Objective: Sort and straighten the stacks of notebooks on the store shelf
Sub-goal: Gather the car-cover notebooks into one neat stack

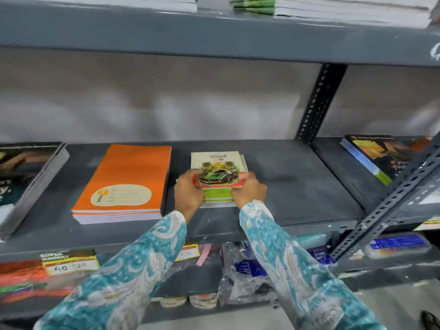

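Observation:
A small stack of car-cover notebooks (217, 163) lies in the middle of the grey shelf (297, 186). My left hand (188, 191) grips the stack's left side and my right hand (250, 189) grips its right side, both near the front edge, with the top notebook lifted slightly between the fingers. To the left lies a neat stack of orange notebooks (128, 177). A thick dark-cover stack (26, 179) sits at the far left. Another dark-cover stack (381, 156) lies on the neighbouring shelf at the right.
A slotted upright post (319, 101) stands behind the shelf and a diagonal brace (392, 206) crosses the right front. The shelf above (214, 32) carries white and green stacks. Price labels (71, 263) and plastic-wrapped goods (245, 270) sit below.

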The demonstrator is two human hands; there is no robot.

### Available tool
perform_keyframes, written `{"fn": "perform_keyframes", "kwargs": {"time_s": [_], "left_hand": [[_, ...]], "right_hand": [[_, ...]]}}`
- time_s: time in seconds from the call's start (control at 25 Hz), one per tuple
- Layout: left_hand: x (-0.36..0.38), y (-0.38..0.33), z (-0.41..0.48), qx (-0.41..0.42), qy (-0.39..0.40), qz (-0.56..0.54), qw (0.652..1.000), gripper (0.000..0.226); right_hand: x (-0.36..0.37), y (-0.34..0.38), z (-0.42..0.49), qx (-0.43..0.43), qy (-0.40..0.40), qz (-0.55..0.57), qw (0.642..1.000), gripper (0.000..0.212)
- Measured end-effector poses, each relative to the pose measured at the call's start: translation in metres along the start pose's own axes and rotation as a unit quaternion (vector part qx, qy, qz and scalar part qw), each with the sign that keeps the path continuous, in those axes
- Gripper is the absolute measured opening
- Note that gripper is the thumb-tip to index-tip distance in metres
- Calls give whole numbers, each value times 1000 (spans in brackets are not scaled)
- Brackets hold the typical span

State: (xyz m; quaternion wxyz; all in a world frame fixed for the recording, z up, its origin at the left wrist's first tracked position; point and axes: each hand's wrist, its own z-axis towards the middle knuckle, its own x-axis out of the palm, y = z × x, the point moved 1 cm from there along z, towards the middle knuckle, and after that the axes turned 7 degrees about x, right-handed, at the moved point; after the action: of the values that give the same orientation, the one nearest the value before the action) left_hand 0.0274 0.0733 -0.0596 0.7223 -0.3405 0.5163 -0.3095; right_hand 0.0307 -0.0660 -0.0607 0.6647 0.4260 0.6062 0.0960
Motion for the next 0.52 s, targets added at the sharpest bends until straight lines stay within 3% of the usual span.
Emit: {"fn": "perform_keyframes", "kwargs": {"time_s": [0.12,0.32,0.52], "left_hand": [[0,6,2,-3,20,6,1000,41],[9,10,14,-164,43,-161,972,31],[17,6,17,-181,32,-207,961,30]], "right_hand": [[2,-4,-6,21,-18,-3,1000,36],[-4,-1,-4,68,6,66,996,25],[-13,-2,-3,99,3,98,990,25]]}}
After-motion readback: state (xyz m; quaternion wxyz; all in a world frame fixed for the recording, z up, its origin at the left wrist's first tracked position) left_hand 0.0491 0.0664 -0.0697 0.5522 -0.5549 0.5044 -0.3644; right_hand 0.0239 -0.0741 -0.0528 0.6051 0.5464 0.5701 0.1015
